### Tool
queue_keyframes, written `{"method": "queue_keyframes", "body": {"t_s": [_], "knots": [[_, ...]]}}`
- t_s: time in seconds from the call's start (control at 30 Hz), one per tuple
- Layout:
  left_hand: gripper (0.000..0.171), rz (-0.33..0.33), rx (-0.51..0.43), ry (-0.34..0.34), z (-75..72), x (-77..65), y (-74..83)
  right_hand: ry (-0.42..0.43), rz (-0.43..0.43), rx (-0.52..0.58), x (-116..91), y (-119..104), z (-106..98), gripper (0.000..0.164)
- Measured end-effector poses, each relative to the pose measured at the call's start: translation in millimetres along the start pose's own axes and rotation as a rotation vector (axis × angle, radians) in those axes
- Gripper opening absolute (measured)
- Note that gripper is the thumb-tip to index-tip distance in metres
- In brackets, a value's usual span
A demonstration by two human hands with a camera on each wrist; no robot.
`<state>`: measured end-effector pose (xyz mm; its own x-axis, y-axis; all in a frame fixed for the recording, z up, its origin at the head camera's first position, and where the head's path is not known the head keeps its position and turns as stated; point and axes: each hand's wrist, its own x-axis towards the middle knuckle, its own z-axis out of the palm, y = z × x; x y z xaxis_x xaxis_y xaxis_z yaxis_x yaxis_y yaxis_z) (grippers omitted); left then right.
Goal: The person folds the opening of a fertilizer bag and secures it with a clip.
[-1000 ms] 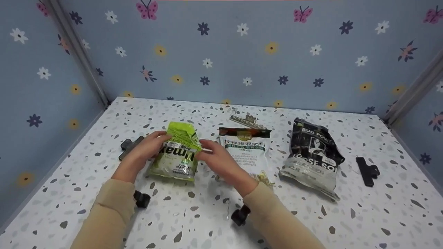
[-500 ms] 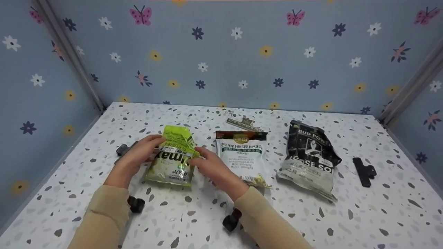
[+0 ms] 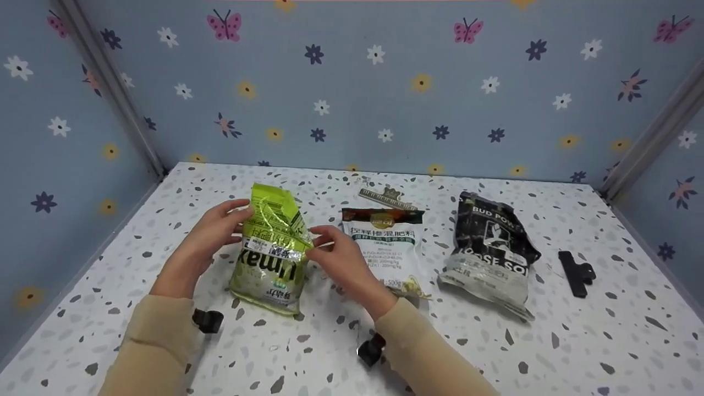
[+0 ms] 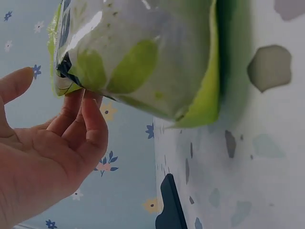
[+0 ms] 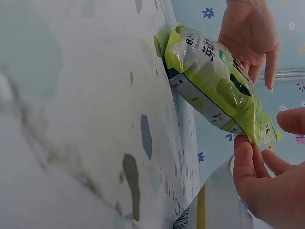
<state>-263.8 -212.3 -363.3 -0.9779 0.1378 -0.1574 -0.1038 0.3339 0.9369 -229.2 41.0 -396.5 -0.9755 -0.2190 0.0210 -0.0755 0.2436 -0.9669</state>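
Observation:
A green-and-white plastic bag [image 3: 269,269] with "Umax" print stands tilted back, its lower edge by the table and its folded top up. At its left side my left hand [image 3: 206,239] touches the upper part with the fingertips. The left wrist view shows those fingers [image 4: 95,129] against the bag, the thumb apart from it. On the opposite side my right hand [image 3: 352,269] touches the upper edge. Its fingers [image 5: 244,160] rest under the bag's edge in the right wrist view, with the thumb held away.
A white fertilizer bag [image 3: 388,253] lies right of my right hand, and a black-and-grey soil bag [image 3: 492,253] farther right. A metal clip [image 3: 388,198] lies behind; a black clip [image 3: 577,274] sits at right, and another dark clip [image 4: 171,205] near my left hand.
The green bag has come from lying flatter to standing more upright, its top raised between my hands. My left hand has shifted slightly left; the other bags stay put.

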Motion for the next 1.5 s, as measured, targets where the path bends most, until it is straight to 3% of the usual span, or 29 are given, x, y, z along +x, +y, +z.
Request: {"method": "queue_keyframes", "body": {"t_s": [0.23, 0.53, 0.77, 0.97, 1.07, 1.23, 1.5], "knots": [[0.069, 0.058, -0.014, 0.038, -7.2, -4.9, 5.1, 0.016, -0.198, -0.221, -5, -6, 2, 0.029], [0.025, 0.206, -0.279, 0.027, -17.4, -9.4, 2.9, 0.046, -0.381, -0.480, -8, -11, 9, 0.024], [0.016, 0.323, -0.356, 0.001, -17.4, -12.7, 4.5, 0.094, -0.509, -0.706, -12, -17, 9, 0.017], [0.018, 0.362, -0.345, 0.004, -17.4, -14.7, 4.5, 0.185, -0.643, -0.879, -15, -16, 11, 0.013], [0.019, 0.374, -0.311, 0.003, -16.8, -15.7, 5.7, 0.215, -0.682, -0.890, -16, -16, 11, 0.012], [0.012, 0.389, -0.262, 0.015, -14.6, -17.8, 9.2, 0.193, -0.655, -0.809, -17, -17, 10, 0.014], [0.025, 0.391, -0.095, 0.130, -10.4, -22.0, 14.8, 0.167, -0.612, -0.736, -18, -19, 11, 0.015]]}}
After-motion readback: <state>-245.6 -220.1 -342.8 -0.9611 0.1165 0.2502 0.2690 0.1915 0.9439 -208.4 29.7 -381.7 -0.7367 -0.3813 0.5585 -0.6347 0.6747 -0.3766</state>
